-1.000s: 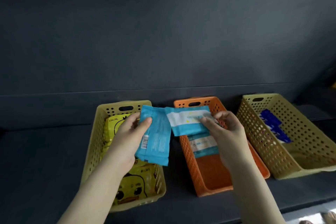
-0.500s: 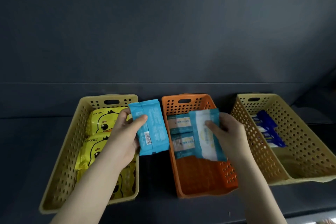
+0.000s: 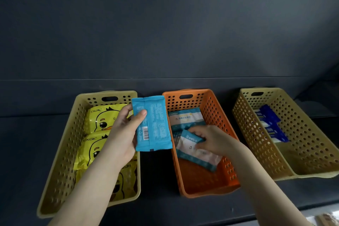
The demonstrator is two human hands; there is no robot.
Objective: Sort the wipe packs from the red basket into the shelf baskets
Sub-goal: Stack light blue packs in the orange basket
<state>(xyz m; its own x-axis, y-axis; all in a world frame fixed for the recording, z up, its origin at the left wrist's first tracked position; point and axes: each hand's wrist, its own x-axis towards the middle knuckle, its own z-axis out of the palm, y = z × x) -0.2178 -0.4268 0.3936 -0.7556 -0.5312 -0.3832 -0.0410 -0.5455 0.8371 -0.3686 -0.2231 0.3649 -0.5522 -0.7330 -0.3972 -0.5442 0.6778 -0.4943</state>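
Wipe pack [image 3: 154,124], barcode showing, gripped in my left hand [image 3: 122,137] beside the orange basket [image 3: 217,104]; right hand [image 3: 212,139] pinches a white pack [image 3: 200,158] inside; duck packs [image 3: 99,119] read "ckak".

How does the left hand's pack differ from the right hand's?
The blue pack is held in the air by the left hand; the white-and-teal pack lies tilted inside the orange basket, gripped by the right hand. The blue pack shows a barcode; the white-and-teal pack shows none. Both are flat soft packs.
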